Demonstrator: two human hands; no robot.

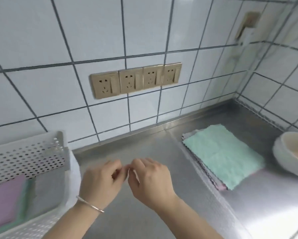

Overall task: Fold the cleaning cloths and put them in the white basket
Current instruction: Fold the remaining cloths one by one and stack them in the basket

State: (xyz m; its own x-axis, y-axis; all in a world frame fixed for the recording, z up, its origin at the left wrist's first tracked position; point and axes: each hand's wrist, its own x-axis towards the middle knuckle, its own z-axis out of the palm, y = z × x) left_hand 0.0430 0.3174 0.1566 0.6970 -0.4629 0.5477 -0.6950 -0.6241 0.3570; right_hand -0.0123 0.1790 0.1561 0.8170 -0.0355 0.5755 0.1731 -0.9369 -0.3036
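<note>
The left hand and right hand hover together over the steel surface, fingers loosely curled, fingertips nearly meeting; whether they pinch anything is unclear. At far left, the white basket holds folded purple and green cloths. Right of the hands lies a green-topped cloth stack, then a white bowl.
</note>
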